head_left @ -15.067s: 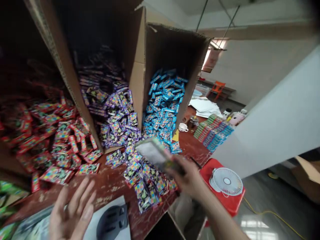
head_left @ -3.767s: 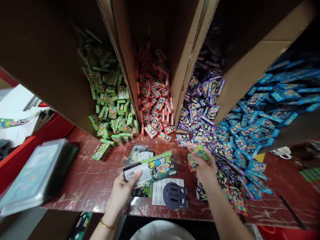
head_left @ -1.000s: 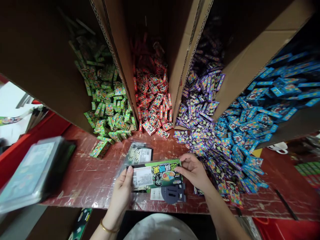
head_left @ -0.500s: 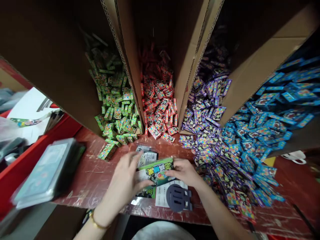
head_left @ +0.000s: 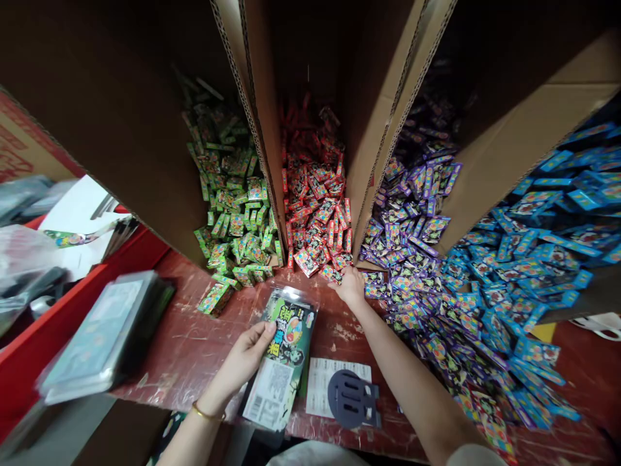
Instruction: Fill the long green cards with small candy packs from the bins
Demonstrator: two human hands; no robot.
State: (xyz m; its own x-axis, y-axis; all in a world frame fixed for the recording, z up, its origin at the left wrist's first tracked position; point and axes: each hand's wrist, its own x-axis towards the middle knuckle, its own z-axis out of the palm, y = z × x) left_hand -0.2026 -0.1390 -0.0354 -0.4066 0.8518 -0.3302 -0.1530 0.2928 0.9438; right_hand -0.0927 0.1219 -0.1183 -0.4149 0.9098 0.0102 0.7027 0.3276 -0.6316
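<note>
My left hand (head_left: 255, 349) grips the side of a clear plastic pouch (head_left: 305, 304), thumb on top. Inside the pouch is a green and black printed card (head_left: 276, 372) with colourful lettering and a barcode. Farther forward, my right hand (head_left: 350, 288) pinches a small red candy packet (head_left: 330, 274) at the front of the pile of red packets (head_left: 315, 213); its fingertips are partly hidden. Beside the pouch lie a white printed sheet (head_left: 317, 382) and, on it, a dark slotted plastic disc (head_left: 352, 398).
Tall cardboard partitions (head_left: 264, 142) separate green packets (head_left: 237, 226), red ones, purple packets (head_left: 412, 259) and blue packets (head_left: 514, 265). Purple and blue packets spill over the red table (head_left: 189, 323) at right. At left are stacked clear cases (head_left: 97, 336) and a red bin (head_left: 63, 298).
The pouch has turned and come down to the left in my left hand. My right hand has let go of the printed piece and reached forward to the red packets.
</note>
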